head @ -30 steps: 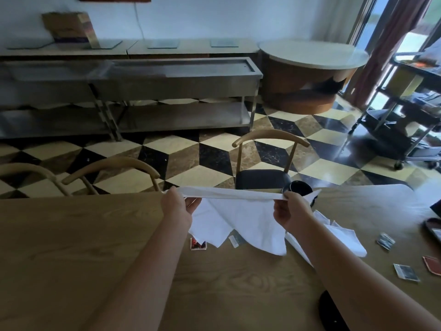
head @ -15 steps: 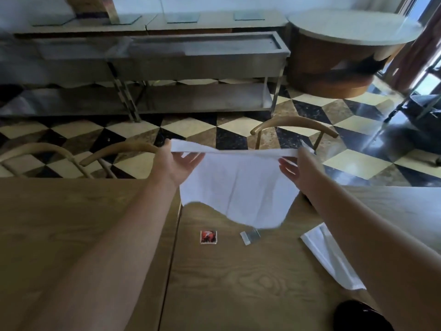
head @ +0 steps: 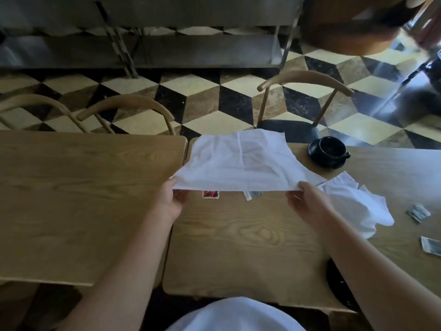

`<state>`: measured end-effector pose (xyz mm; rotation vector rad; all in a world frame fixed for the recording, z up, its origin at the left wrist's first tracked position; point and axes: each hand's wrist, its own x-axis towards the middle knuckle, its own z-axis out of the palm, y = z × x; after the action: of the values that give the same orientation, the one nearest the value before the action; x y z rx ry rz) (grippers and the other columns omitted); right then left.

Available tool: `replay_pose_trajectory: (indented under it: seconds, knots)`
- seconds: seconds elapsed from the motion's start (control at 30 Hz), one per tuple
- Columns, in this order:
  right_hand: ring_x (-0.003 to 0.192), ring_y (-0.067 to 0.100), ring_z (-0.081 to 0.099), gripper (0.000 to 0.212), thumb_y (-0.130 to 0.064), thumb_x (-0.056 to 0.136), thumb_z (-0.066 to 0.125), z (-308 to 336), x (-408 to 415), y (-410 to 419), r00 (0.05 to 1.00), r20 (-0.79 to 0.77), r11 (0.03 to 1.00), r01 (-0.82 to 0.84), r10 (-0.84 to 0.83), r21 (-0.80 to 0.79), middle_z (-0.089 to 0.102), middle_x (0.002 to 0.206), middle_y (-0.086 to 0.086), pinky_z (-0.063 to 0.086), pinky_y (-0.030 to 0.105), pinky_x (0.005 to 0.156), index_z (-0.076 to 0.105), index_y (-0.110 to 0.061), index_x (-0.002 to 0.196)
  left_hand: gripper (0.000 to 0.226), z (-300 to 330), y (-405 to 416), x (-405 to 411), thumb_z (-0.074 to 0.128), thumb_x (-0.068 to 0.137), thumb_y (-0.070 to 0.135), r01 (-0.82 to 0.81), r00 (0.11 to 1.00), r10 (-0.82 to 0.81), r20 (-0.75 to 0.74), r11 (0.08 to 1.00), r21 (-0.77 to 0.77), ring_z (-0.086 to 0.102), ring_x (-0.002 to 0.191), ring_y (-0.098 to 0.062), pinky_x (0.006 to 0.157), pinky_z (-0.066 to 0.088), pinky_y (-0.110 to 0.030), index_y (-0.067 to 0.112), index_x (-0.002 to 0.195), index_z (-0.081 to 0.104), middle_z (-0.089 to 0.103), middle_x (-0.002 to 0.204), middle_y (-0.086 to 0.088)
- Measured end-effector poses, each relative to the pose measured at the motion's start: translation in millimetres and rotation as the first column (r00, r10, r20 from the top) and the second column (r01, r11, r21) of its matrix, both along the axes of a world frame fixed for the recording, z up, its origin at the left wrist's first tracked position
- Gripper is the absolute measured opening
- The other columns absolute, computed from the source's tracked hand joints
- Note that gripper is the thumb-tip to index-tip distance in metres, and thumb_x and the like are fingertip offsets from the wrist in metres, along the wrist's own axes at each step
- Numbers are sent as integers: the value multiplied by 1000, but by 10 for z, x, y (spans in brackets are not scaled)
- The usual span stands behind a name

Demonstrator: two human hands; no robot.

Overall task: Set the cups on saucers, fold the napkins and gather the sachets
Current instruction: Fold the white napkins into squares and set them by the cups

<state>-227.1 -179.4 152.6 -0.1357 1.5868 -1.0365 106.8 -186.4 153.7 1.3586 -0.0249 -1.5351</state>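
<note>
A white napkin [head: 241, 161] is stretched out flat just above the wooden table [head: 238, 237]. My left hand [head: 170, 199] pinches its near left corner and my right hand [head: 303, 201] pinches its near right corner. A second white napkin [head: 353, 201] lies crumpled to the right. A black cup on a black saucer [head: 328, 152] stands at the table's far edge. A red sachet [head: 210, 194] and a grey sachet [head: 253, 194] peek out under the held napkin's near edge. Two more grey sachets [head: 418, 212] [head: 430, 244] lie at the far right.
A second wooden table [head: 78, 201] adjoins on the left with a narrow gap between. Wooden chairs [head: 303, 101] stand across the far edge. A dark round object [head: 338, 285] shows under my right forearm at the near edge. Steel shelving lines the back wall.
The napkin was held up by its top edge in the air; it now lies out flat and low over the table, my hands drawn nearer to me. The view has tilted downward.
</note>
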Motion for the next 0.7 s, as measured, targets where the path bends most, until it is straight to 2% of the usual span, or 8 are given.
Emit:
replay_pose_trajectory:
  seconds: [0.1,0.2,0.3,0.43,0.6,0.7]
  knots:
    - [71,21,67,8,-16,100,53,-417,-44,358,1000,-6,987,-21,22,160,69,80,10,52,34,58,57,-10,97,11,-463,327,79,56,99,13,56,995,-73,73,976,210,61,73,-18,50,54,-26,13,91,63,64,86,-6]
    - [66,20,66,11,-16,100,56,-705,-33,709,999,-18,965,-36,42,261,70,74,9,50,32,56,59,-9,92,11,-829,644,153,59,98,12,79,980,-135,144,937,341,58,65,-18,35,47,-18,11,87,61,63,79,-6]
    - [56,22,61,15,-17,98,59,-920,5,1069,989,-46,926,-112,138,361,70,66,8,42,29,51,61,-7,88,5,-1113,954,256,63,96,11,91,960,-192,202,901,424,58,66,-20,35,47,-18,9,91,61,63,83,-9]
    - [60,21,61,17,-19,98,62,-1111,52,1506,981,-52,879,-142,185,456,70,77,10,45,23,43,66,-3,92,9,-1320,1318,360,61,95,4,118,933,-266,241,861,495,61,53,-19,33,45,-18,5,87,60,62,78,-12]
    - [70,22,66,17,-18,97,65,-1253,52,1869,983,-39,849,-136,181,511,73,85,13,50,30,58,69,-1,96,6,-1473,1682,483,59,96,3,160,919,-322,226,831,532,60,63,-19,37,48,-19,6,91,63,65,80,-11]
    - [74,22,70,19,-20,96,68,-1273,48,1912,983,-78,869,-107,164,483,75,88,12,52,30,60,68,-2,102,7,-1505,1783,563,65,93,5,161,922,-318,220,834,528,65,63,-16,42,51,-22,9,99,64,70,85,-11]
